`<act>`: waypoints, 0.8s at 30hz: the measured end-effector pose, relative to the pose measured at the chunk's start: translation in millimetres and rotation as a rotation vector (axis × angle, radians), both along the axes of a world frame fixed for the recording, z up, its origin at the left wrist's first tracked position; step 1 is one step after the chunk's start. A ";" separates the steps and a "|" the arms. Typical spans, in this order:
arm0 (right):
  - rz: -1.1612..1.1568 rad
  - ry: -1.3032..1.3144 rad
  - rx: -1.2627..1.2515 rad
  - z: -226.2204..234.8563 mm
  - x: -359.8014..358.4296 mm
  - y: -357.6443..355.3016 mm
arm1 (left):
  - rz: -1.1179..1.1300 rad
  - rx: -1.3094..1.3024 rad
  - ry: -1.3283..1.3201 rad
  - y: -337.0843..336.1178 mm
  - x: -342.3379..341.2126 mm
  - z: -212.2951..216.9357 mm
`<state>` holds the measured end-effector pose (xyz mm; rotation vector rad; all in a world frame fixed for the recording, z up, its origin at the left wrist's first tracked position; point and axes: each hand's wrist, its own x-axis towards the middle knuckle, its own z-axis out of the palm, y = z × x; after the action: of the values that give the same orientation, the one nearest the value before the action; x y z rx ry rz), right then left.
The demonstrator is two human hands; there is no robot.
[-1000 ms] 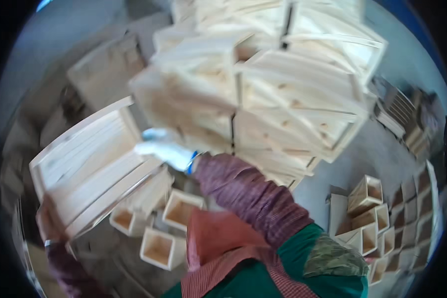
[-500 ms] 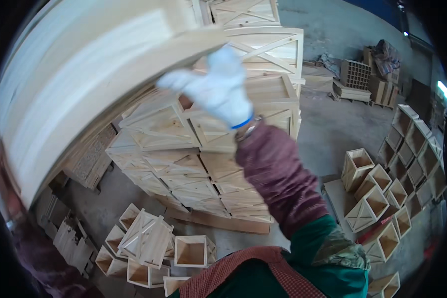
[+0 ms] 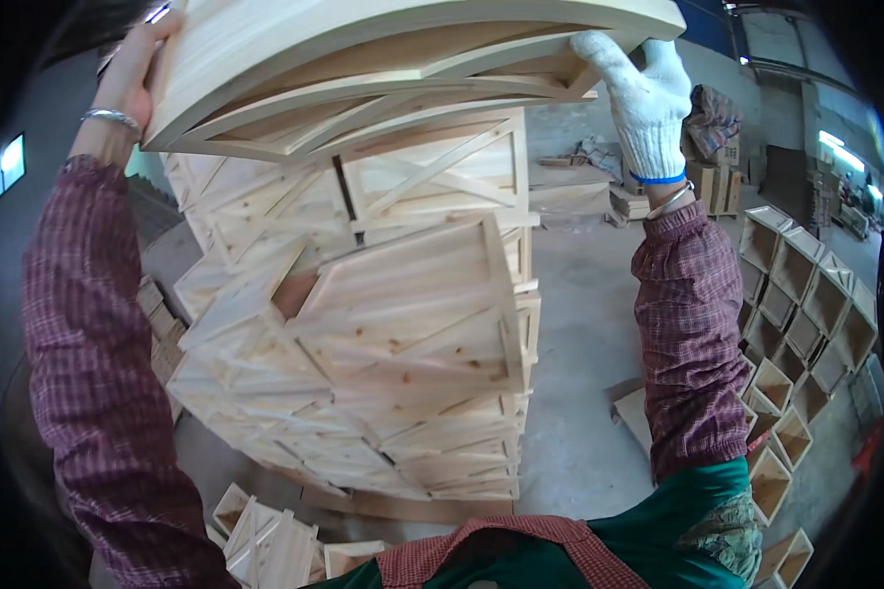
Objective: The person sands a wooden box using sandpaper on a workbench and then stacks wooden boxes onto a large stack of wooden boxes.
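Note:
Raised at the top of the view is a pale wooden crate (image 3: 403,49) with crossed slats on its side. My bare left hand (image 3: 139,74), a bracelet at its wrist, grips the crate's left end. At the right end my right hand (image 3: 648,103), in a white knit glove with a blue cuff, has its thumb along the lower edge and its fingers partly hidden behind the crate. Below stands a tall stack of similar wooden crates (image 3: 413,324), several layers high, with X-shaped braces. The held crate overlaps the stack's far part in view, and I cannot tell whether they touch.
Small open wooden boxes (image 3: 771,383) stand on the floor at the right, beside a honeycomb-like stack of boxes (image 3: 805,285). More small boxes (image 3: 265,540) lie at the lower left. Boards and wrapped goods (image 3: 712,123) stand near the back wall.
The crate has swung from the upper left to the top centre, now level across the view. My right hand has moved right from beside it onto its right end; my left hand rose with it.

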<state>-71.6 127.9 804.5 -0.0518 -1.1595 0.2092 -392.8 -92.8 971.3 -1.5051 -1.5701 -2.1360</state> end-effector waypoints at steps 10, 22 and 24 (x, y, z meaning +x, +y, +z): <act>-0.120 -0.157 -0.112 15.4 -29.3 187.7 | 0.205 0.008 0.032 175.6 -16.4 27.6; -0.102 -0.255 -0.211 47.9 -79.1 248.8 | 0.523 -0.354 0.359 237.8 -63.6 58.8; -0.086 -0.303 -0.234 60.7 -83.9 256.1 | 0.542 -0.327 0.396 226.2 -72.1 61.1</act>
<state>-155.4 384.0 865.1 -0.3494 -1.4264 0.2660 -464.8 133.4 1032.4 -1.2684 -1.9405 -1.2575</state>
